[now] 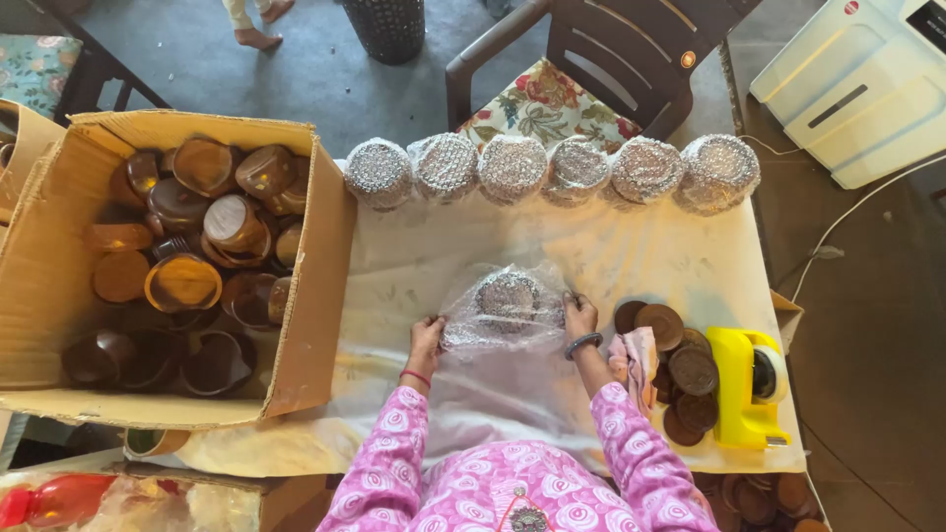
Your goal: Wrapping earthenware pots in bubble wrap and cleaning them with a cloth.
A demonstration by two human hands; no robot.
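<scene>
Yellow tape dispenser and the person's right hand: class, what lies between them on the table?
In the head view, between the yellow tape dispenser and the right hand lie a pile of round brown lids and a crumpled pink cloth.

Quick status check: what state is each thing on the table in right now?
Jar in bubble wrap: half wrapped, lying on the table.
Left hand: pressing the wrap's edge.
Right hand: holding the wrap's other side.
Wrapped jars: six, fully wrapped, in a row.
Cardboard box: open, holding brown jars.
Brown lids: loose pile.
Tape dispenser: idle.
</scene>
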